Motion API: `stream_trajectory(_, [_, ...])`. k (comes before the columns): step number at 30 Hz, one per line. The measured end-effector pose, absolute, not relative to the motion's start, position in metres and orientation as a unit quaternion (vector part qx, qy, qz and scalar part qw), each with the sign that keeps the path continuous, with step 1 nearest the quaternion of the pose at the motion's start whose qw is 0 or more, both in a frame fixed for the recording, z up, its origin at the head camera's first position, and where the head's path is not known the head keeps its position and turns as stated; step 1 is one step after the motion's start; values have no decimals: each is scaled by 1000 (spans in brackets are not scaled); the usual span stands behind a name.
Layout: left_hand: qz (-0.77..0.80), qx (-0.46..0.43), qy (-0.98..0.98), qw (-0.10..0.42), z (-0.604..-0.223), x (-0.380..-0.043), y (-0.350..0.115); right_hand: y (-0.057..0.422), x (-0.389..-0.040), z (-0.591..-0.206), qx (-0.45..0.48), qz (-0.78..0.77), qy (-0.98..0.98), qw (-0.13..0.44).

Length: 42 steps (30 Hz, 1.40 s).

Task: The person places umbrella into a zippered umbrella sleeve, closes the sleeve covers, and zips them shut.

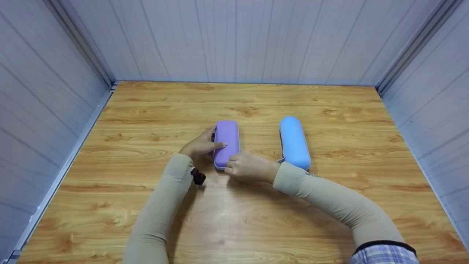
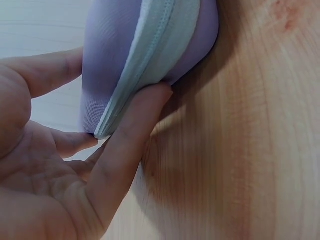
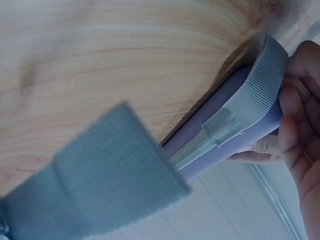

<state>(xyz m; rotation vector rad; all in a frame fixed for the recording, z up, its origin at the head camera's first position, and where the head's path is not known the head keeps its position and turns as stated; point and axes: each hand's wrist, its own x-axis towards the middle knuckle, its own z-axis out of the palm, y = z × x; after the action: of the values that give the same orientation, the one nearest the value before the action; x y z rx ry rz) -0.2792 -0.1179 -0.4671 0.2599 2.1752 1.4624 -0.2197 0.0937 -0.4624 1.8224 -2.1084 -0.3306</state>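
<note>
A purple zip case (image 1: 227,134) lies lengthwise on the wooden table. My left hand (image 1: 199,146) grips it from the left, thumb on the lid and the other fingers along its side and underneath. The pale zipper band (image 2: 162,37) runs between lid and base in the left wrist view. At the near right corner, my right hand (image 1: 253,167) has its fingers curled against the case end. The right wrist view shows a grey strap loop (image 3: 260,90) on the case, with the fingertips right beside it. What exactly those fingertips pinch is hidden.
A light-blue case (image 1: 295,145) lies to the right, its near end close to the right forearm. A grey strap (image 3: 110,180) fills the lower left of the right wrist view. White panel walls (image 1: 234,40) enclose the wooden table (image 1: 146,110) at the back and sides.
</note>
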Motion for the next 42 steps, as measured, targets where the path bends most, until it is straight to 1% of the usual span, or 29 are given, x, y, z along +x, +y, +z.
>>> stream_trajectory(8, [526, 91, 805, 258, -467, -278, -117, 107, -222, -463, 641, -90, -747, 152])
stream_trajectory(15, [559, 75, 779, 274, -467, -279, -116, 113, -223, -462, 637, -93, -747, 163])
stream_trajectory(24, [548, 82, 788, 269, -468, -280, -118, 122, -230, -462, 634, -81, -750, 172])
stream_trajectory(34, [540, 68, 794, 270, -467, -281, -117, 123, -232, -460, 620, -101, -762, 160])
stream_trajectory(42, [543, 90, 789, 272, -464, -280, -118, 123, -235, -460, 598, -110, -776, 170])
